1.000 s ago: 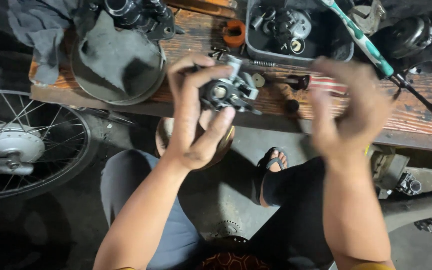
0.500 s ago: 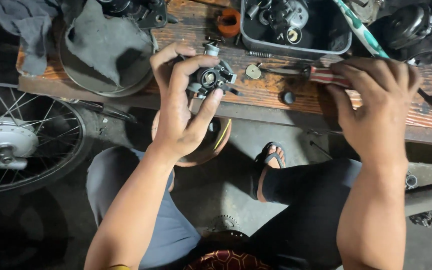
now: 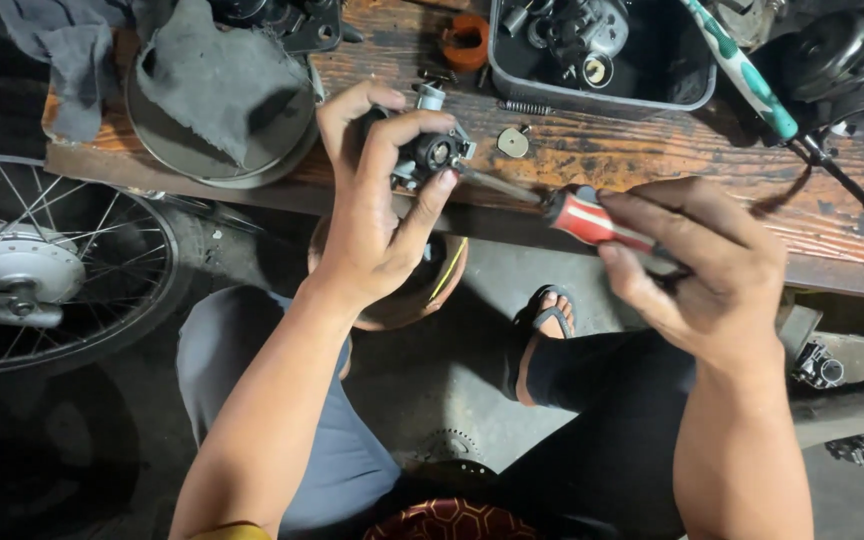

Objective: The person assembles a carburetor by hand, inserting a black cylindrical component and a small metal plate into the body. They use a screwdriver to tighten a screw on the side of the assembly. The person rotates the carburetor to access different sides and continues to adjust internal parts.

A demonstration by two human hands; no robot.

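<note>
Carburettor [image 3: 424, 155] clamped in my left hand [image 3: 377, 215] over the wooden bench [image 3: 652, 160], steadied so the red-handled screwdriver [image 3: 592, 218], gripped by my right hand [image 3: 697, 265], meets its side.

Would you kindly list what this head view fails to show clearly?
- Carburetor: its left side is covered by the left hand.
- Screwdriver: handle end is hidden inside the right hand; the tip's seat is too small.
- Wheel: cut off at the left edge.

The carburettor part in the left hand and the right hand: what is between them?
In the head view, only the screwdriver spans from right hand to carburettor part.
</note>
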